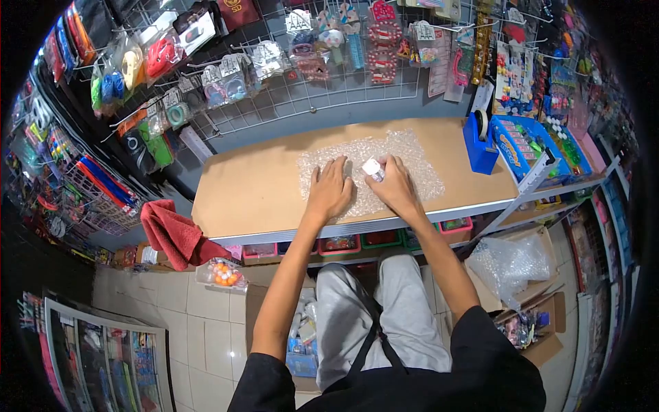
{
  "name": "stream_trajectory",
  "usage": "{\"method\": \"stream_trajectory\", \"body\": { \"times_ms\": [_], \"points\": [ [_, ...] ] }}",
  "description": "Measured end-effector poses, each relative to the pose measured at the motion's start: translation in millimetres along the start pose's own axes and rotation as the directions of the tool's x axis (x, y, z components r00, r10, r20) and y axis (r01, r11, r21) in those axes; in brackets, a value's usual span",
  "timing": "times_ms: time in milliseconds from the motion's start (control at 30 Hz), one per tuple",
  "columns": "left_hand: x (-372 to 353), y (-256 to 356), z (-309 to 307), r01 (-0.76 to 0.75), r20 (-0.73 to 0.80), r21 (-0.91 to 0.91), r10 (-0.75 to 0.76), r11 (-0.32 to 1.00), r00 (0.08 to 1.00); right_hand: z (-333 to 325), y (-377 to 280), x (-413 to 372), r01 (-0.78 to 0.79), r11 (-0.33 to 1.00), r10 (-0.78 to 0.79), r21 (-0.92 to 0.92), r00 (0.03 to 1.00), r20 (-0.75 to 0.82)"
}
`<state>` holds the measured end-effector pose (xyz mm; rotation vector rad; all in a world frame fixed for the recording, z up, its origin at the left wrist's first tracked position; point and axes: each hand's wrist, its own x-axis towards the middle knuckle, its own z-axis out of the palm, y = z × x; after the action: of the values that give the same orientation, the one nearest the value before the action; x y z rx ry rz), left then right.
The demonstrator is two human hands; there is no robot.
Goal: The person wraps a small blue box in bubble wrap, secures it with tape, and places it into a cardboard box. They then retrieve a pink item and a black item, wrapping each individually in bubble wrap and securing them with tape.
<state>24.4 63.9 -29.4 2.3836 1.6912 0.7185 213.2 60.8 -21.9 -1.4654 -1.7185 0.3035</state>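
A sheet of bubble wrap (353, 152) lies spread over the brown tabletop (247, 189). My left hand (330, 190) rests palm down on its left part, fingers stretched out and holding nothing. My right hand (392, 187) is closed around a small white item (371, 167) with some darker print on its side. The item sits over the middle of the bubble wrap, its pale square top facing up. My fingers cover part of it, and I cannot tell its exact kind.
A blue tape dispenser (482, 145) stands at the table's right end, beside a blue display box (522, 147). Packaged goods hang from the wire grid (274, 103) behind. A red cloth (171, 233) hangs at the left corner. More bubble wrap (511, 264) lies below right.
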Motion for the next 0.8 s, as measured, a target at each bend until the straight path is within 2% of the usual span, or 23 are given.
{"method": "stream_trajectory", "body": {
  "times_ms": [33, 133, 333, 433, 533, 633, 733, 800],
  "points": [
    [0.6, -0.9, 0.6, -0.006, -0.006, 0.003, 0.006, 1.0, 1.0, -0.3, -1.9, -3.6, 0.044, 0.994, -0.044, -0.097, 0.999, -0.005],
    [0.3, -2.8, 3.3, -0.024, -0.016, 0.01, 0.024, 1.0, 1.0, 4.5, 3.8, -8.0, 0.07, 0.993, -0.072, -0.09, 0.997, -0.02],
    [0.3, -2.9, 3.6, -0.032, -0.041, 0.009, 0.032, 0.999, 0.999, -13.7, 3.0, -15.3, 0.076, 0.988, -0.078, 0.134, 0.997, 0.01],
    [1.2, 1.5, -4.1, -0.068, -0.007, -0.036, 0.068, 0.997, 0.998, -14.4, 5.0, -10.0, 0.057, 0.986, -0.074, 0.155, 0.991, 0.111],
    [-0.5, 8.1, -11.6, -0.108, 0.011, -0.117, 0.11, 0.987, 0.994, -14.6, 8.6, -15.5, 0.154, 0.971, -0.174, 0.182, 0.98, 0.096],
    [-3.0, 13.3, -14.6, -0.222, -0.008, -0.048, 0.222, 0.974, 0.975, -33.5, -4.0, -25.9, -0.106, 0.877, 0.048, 0.468, 0.99, 0.135],
    [-0.4, 4.1, -11.0, -0.231, 0.038, -0.077, 0.235, 0.97, 0.971, -58.5, -0.1, -59.5, 0.192, 0.923, -0.143, 0.334, 0.976, -0.167],
    [4.4, -10.6, 2.5, -0.301, -0.024, -0.08, 0.3, 0.95, 0.954, -91.2, 1.3, -106.7, 0.235, 0.941, -0.191, 0.242, 0.963, -0.191]
  ]
}}
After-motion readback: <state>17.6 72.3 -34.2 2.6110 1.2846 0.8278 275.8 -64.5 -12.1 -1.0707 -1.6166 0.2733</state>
